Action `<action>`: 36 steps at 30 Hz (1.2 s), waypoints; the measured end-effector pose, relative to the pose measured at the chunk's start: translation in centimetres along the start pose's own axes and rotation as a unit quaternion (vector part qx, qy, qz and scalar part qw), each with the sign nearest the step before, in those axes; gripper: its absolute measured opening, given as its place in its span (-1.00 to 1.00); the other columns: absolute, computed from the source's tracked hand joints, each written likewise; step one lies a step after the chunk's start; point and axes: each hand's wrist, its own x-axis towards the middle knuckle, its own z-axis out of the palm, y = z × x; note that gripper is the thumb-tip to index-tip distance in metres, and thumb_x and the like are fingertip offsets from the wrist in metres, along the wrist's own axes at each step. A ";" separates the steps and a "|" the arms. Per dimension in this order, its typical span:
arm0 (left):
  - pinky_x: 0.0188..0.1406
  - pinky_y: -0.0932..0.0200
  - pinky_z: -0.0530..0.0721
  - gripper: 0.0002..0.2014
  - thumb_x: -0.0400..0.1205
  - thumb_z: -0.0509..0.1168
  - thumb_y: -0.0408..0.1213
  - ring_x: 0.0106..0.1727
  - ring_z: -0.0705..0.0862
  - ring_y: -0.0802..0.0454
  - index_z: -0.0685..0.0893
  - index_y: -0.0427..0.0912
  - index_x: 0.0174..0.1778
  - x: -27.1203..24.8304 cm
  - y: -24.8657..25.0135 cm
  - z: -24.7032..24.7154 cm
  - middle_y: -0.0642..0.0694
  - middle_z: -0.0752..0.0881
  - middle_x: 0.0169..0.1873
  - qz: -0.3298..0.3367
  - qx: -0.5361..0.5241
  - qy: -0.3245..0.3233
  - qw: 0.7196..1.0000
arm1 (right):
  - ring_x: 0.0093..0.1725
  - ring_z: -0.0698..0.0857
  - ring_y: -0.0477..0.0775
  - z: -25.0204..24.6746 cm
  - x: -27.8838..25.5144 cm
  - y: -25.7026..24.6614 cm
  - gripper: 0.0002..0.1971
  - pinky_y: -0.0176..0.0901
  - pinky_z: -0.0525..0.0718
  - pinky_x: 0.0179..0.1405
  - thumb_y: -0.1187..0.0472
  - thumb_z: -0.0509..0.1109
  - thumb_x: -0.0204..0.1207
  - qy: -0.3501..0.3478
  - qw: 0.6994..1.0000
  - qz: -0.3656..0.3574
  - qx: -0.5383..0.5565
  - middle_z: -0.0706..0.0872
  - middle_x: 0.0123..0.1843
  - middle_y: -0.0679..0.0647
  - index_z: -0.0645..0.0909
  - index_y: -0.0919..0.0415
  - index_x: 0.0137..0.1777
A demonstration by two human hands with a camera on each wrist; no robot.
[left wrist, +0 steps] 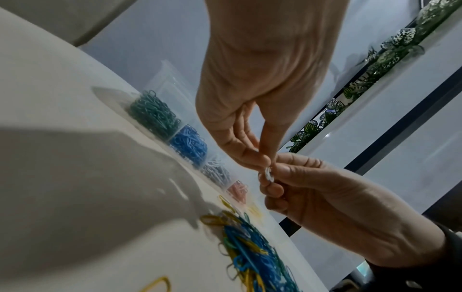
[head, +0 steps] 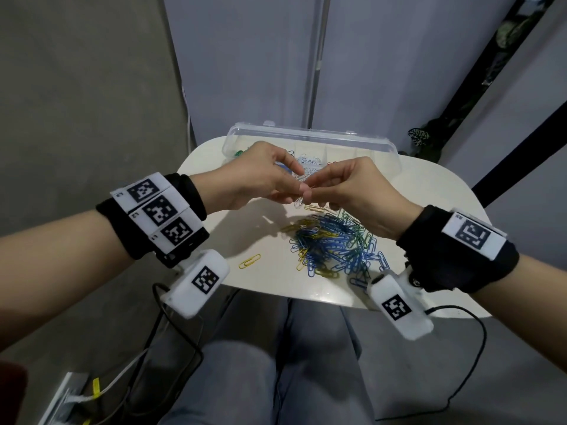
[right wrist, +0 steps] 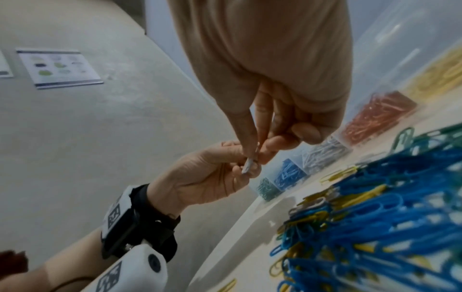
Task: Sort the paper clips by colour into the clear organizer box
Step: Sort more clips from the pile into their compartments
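Above the table both hands meet over a white paper clip (head: 301, 200). My left hand (head: 299, 188) pinches it between thumb and fingertips, and my right hand (head: 317, 196) pinches it from the other side. The left wrist view shows the white clip (left wrist: 268, 174) between the two sets of fingertips; in the right wrist view the clip (right wrist: 248, 167) sticks out below them. A mixed pile of clips (head: 334, 243), mostly blue with yellow and green, lies below the hands. The clear organizer box (head: 310, 138) stands open behind, with green (left wrist: 152, 114), blue (left wrist: 188, 145), white (left wrist: 216, 171), red (right wrist: 380, 116) and yellow (right wrist: 440, 77) compartments.
A lone yellow clip (head: 250, 261) lies left of the pile on the small white table (head: 435, 191). Cables (head: 171, 342) hang below the table's front edge beside my knees. A dark rail with patterned leaves (head: 420, 139) runs along the right.
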 end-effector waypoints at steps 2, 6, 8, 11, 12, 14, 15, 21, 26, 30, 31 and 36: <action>-0.38 0.24 0.75 -0.71 0.44 0.45 -0.61 -0.39 0.71 -0.07 0.60 -0.37 0.03 -0.2 0.1 0.0 -0.41 0.70 -0.22 -0.001 -0.037 0.005 0.999 | -0.60 0.53 -0.19 0.0 0.1 -0.3 -0.83 -0.45 0.44 -0.58 0.53 0.56 0.29 0.008 1.000 -0.008 -0.011 0.72 -0.47 0.15 0.74 0.53 -0.11; -0.35 0.21 0.77 -0.70 0.47 0.42 -0.60 -0.40 0.74 -0.05 0.59 -0.46 0.11 -0.4 0.3 -0.7 -0.37 0.70 -0.27 0.016 -0.048 0.004 0.999 | -0.60 0.51 -0.15 -0.8 1.3 -1.7 -0.87 -0.38 0.47 -0.58 0.47 0.62 0.25 0.052 0.996 -0.022 -0.069 0.69 -0.52 0.08 0.76 0.41 -0.22; -0.36 0.21 0.76 -0.74 0.47 0.46 -0.54 -0.36 0.70 -0.04 0.63 -0.45 0.05 -0.5 0.2 -1.0 -0.32 0.71 -0.29 0.034 0.038 -0.011 0.999 | -0.58 0.54 -0.15 -1.4 2.3 -2.5 -0.88 -0.36 0.53 -0.55 0.42 0.63 0.25 0.095 0.988 -0.036 -0.113 0.69 -0.51 0.04 0.76 0.34 -0.26; -0.44 0.23 0.71 -0.82 0.46 0.50 -0.48 -0.31 0.70 -0.05 0.69 -0.33 -0.07 -0.4 -0.3 -0.9 -0.22 0.74 -0.31 0.064 0.191 -0.039 0.979 | -0.56 0.50 -0.09 -2.1 4.0 -3.6 -0.90 -0.31 0.50 -0.53 0.45 0.60 0.25 0.136 0.979 -0.051 -0.140 0.69 -0.47 0.11 0.74 0.33 -0.30; -0.47 0.21 0.71 -0.82 0.44 0.52 -0.46 -0.30 0.73 -0.09 0.70 -0.30 -0.09 -0.2 -0.5 -0.8 -0.20 0.76 -0.30 0.075 0.238 -0.044 0.967 | -0.55 0.49 -0.07 -2.3 4.6 -3.7 -0.91 -0.30 0.48 -0.52 0.45 0.59 0.25 0.142 0.978 -0.049 -0.146 0.68 -0.46 0.13 0.74 0.35 -0.29; -0.49 0.15 0.73 -0.80 0.41 0.55 -0.39 -0.28 0.76 -0.16 0.71 -0.25 -0.10 0.0 -0.8 -0.4 -0.15 0.78 -0.28 0.092 0.314 -0.057 0.943 | -0.50 0.52 -0.06 -2.4 5.5 -3.6 -0.88 -0.27 0.51 -0.45 0.41 0.61 0.27 0.144 0.975 -0.034 -0.166 0.68 -0.42 0.13 0.75 0.37 -0.21; -0.50 0.16 0.72 -0.78 0.40 0.57 -0.35 -0.29 0.76 -0.15 0.72 -0.22 -0.09 0.2 -0.9 -0.2 -0.10 0.77 -0.28 0.097 0.342 -0.064 0.932 | -0.45 0.55 -0.07 -2.5 5.9 -3.5 -0.85 -0.27 0.53 -0.41 0.37 0.63 0.27 0.147 0.973 -0.027 -0.178 0.69 -0.39 0.13 0.76 0.37 -0.18; -0.40 0.31 0.47 -0.73 0.40 0.57 -0.09 -0.36 0.57 0.28 0.73 -0.06 -0.06 0.7 -1.5 0.7 0.14 0.69 -0.30 0.123 0.459 -0.101 0.874 | -0.58 0.47 -0.19 -3.5 5.1 -3.7 -0.86 -0.46 0.38 -0.65 0.30 0.61 0.33 0.155 0.968 -0.037 -0.192 0.68 -0.38 0.11 0.77 0.33 -0.15; -0.35 0.27 0.53 -0.75 0.43 0.54 -0.05 -0.30 0.60 0.25 0.73 -0.01 -0.05 1.3 -1.7 1.4 0.12 0.70 -0.26 0.136 0.487 -0.115 0.855 | -0.58 0.52 -0.26 -3.1 2.9 -2.8 -0.95 -0.37 0.49 -0.48 0.28 0.60 0.33 0.107 0.966 -0.053 -0.230 0.72 -0.42 0.06 0.78 0.22 -0.26; -0.38 0.25 0.45 -0.78 0.44 0.54 -0.14 -0.32 0.58 0.16 0.75 -0.11 -0.07 1.6 -1.8 1.8 0.06 0.68 -0.31 0.143 0.495 -0.112 0.850 | -0.58 0.48 -0.23 -2.2 1.5 -1.6 -0.95 -0.33 0.47 -0.49 0.32 0.60 0.31 0.051 0.963 -0.046 -0.259 0.67 -0.48 0.02 0.79 0.23 -0.27; -0.41 0.27 0.43 -0.80 0.44 0.53 -0.16 -0.33 0.57 0.14 0.75 -0.14 -0.10 1.7 -1.9 1.9 0.05 0.66 -0.34 0.146 0.496 -0.110 0.849 | -0.56 0.47 -0.21 -2.0 1.2 -1.3 -0.95 -0.31 0.46 -0.47 0.34 0.60 0.31 0.030 0.962 -0.044 -0.267 0.65 -0.48 0.01 0.79 0.24 -0.26; -0.49 0.42 0.41 -0.87 0.47 0.51 -0.24 -0.42 0.54 0.18 0.73 -0.21 -0.24 1.7 -2.2 1.2 0.04 0.65 -0.45 0.132 0.455 -0.099 0.875 | -0.49 0.50 -0.17 -1.3 0.5 0.4 -0.88 -0.27 0.45 -0.39 0.38 0.62 0.26 -0.032 0.950 -0.015 -0.310 0.61 -0.49 -0.08 0.78 0.19 -0.26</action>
